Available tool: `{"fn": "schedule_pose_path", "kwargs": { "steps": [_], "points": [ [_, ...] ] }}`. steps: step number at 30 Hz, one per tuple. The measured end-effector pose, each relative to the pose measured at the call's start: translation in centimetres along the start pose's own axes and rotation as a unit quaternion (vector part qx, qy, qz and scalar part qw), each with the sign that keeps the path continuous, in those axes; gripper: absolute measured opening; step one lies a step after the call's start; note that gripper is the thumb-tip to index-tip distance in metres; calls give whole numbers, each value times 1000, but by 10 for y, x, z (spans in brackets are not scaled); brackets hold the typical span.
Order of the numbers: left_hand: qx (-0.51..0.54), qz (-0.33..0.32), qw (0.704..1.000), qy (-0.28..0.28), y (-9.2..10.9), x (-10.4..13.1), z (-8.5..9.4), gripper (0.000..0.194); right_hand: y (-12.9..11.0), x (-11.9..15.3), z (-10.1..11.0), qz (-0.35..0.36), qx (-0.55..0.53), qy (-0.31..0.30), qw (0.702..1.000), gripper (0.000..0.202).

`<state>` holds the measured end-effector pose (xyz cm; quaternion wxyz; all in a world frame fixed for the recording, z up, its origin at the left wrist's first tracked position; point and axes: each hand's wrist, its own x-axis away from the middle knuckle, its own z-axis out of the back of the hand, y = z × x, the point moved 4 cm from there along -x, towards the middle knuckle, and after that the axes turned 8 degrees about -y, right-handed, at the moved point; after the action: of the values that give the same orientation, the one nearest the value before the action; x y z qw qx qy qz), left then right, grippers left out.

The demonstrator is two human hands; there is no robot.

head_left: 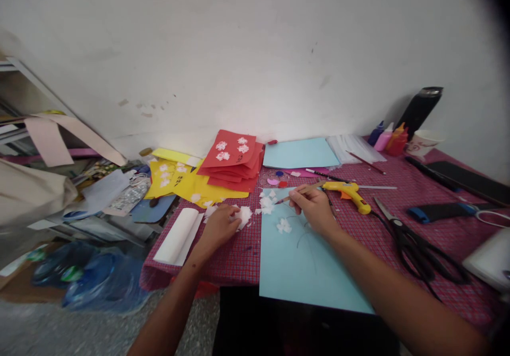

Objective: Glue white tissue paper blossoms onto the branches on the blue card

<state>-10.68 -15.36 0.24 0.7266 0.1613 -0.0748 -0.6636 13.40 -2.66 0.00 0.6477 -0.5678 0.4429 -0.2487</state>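
Observation:
My right hand (313, 207) is closed round a slim paintbrush (282, 200), its tip pointing left at a small cluster of white paper flowers (266, 204). That cluster lies at the upper left corner of a light blue sheet (295, 271). Below it, another white flower (284, 225) sits on the sheet among thin dark curved lines. To the left, my left hand (223, 226) has its thumb and fingers pinched at a white crumpled paper piece (244, 217) on the checked cloth. The fingers partly cover the piece.
Behind lie red cards (233, 159), yellow sheets (203, 186) and blue paper (300, 153). A white paper roll (179, 236) lies left. At right are a yellow glue gun (346, 190), black scissors (418, 244), paint bottles (394, 139), a paper cup (423, 141) and a black flask (420, 109).

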Motion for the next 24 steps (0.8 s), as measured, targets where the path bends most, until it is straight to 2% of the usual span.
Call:
{"fn": "schedule_pose_path", "kwargs": {
  "steps": [7, 17, 24],
  "points": [
    [33, -20, 999, 5, -2, 1, -1, 18, 1, 0, 0, 7, 7, -6, 1000, 24],
    [22, -11, 1000, 16, -5, 2, 3, 18, 3, 0, 0, 0, -7, -3, 1000, 23],
    [4, -24, 1000, -10, -11, 1, -8, 40, 0, 1, 0, -3, 2, -6, 1000, 23]
  ]
}}
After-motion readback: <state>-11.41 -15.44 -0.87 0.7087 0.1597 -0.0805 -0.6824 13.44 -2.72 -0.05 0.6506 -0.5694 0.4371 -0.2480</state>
